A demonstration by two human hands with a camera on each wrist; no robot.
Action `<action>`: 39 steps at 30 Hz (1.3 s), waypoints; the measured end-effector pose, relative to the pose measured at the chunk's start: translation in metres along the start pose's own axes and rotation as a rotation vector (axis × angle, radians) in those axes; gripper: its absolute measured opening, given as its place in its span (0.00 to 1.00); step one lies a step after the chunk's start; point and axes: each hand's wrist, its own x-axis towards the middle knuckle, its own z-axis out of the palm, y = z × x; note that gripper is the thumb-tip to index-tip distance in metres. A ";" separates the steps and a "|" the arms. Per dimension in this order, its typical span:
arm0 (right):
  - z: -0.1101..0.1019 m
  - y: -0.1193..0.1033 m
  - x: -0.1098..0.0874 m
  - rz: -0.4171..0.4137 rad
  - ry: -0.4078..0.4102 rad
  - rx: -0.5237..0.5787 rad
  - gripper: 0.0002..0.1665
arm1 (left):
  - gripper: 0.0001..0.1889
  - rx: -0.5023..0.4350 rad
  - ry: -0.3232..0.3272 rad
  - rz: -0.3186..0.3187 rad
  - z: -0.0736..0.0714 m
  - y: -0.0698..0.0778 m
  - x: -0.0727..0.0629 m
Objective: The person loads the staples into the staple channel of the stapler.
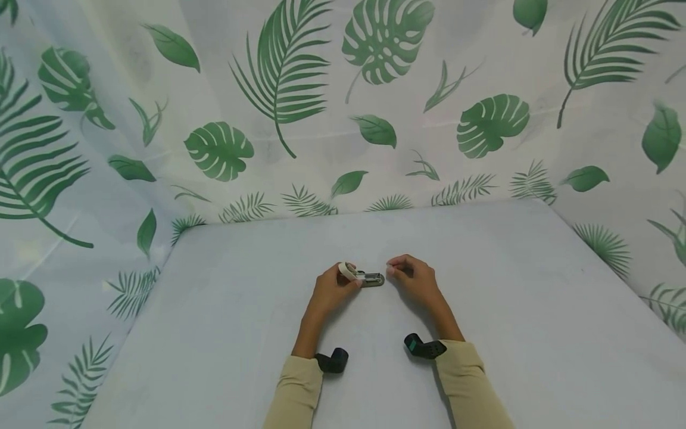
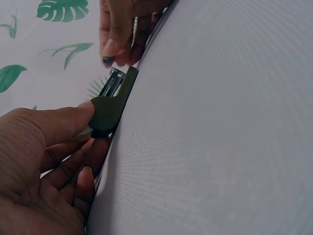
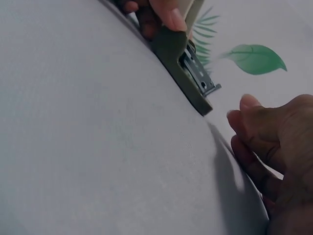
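A small dark olive stapler (image 1: 372, 280) lies on the white table with its pale cover swung up, leaving the metal staple channel (image 3: 196, 71) exposed. My left hand (image 1: 330, 292) grips its hinge end between thumb and fingers; in the left wrist view the thumb (image 2: 73, 120) presses its side. Just off the stapler's far end, apart from it, is my right hand (image 1: 418, 279), thumb and fingers curled close together. A tiny dark bit (image 2: 108, 59) shows at its fingertips in the left wrist view; whether they pinch it is unclear.
The white tabletop (image 1: 214, 333) spreads around both hands. Behind and beside it hangs a white curtain (image 1: 321, 173) printed with green leaves. Black wrist cameras, one on the left wrist (image 1: 333, 361) and one on the right (image 1: 423, 347), sit by the tan sleeves.
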 end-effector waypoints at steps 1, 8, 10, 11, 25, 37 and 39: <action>0.001 -0.002 -0.001 -0.007 -0.019 0.008 0.12 | 0.18 0.001 0.000 -0.002 0.000 0.000 0.000; 0.008 -0.009 -0.003 -0.108 -0.080 -0.008 0.09 | 0.18 -0.007 -0.007 0.006 -0.001 -0.001 0.000; 0.010 -0.013 -0.003 -0.132 -0.084 -0.018 0.08 | 0.18 -0.007 -0.007 0.017 -0.001 -0.001 -0.001; 0.011 -0.015 -0.003 -0.135 -0.085 -0.012 0.08 | 0.18 -0.007 -0.006 0.023 -0.001 -0.001 -0.001; 0.023 -0.023 -0.005 -0.129 -0.058 -0.084 0.10 | 0.17 -0.011 -0.004 0.030 -0.002 -0.001 -0.001; 0.025 -0.023 -0.005 -0.143 -0.042 -0.086 0.09 | 0.19 0.000 0.000 0.020 -0.001 -0.001 0.000; 0.025 -0.023 -0.005 -0.137 -0.033 -0.081 0.09 | 0.18 -0.003 0.002 0.025 -0.001 -0.001 0.000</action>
